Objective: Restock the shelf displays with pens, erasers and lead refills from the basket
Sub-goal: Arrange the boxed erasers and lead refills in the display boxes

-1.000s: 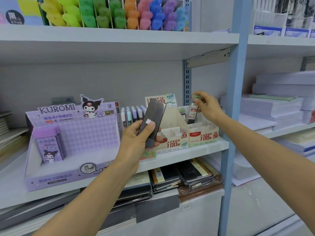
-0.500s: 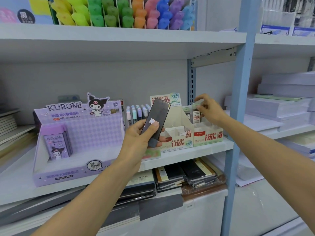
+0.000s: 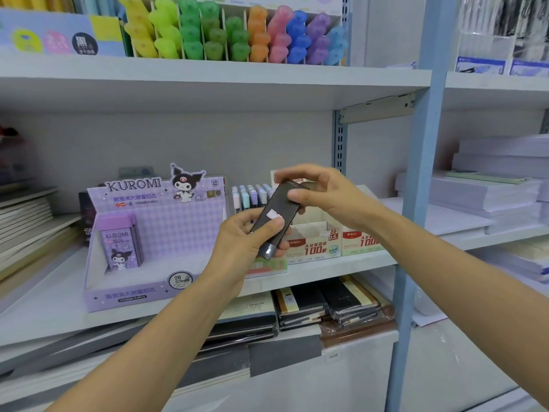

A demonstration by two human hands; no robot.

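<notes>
Hands are both holding one item in front of a pale grey metal shelf (image 3: 341, 264). The left hand (image 3: 242, 237) is gripping the lower half of a flat dark grey rectangular plastic pack (image 3: 277, 214), curled firmly round it. The pack is tilting, its long axis running from lower left up to upper right. The right hand (image 3: 329, 197) is pinching the pack's upper end, fingers (image 3: 289, 173) clamped on it. Just behind, a white and red cardboard display box (image 3: 315, 242) is sitting on the shelf, beside a purple Kuromi cardboard display (image 3: 166, 221). The right hand is lying nearer that box, so the stocking reach probably falls to it.
</notes>
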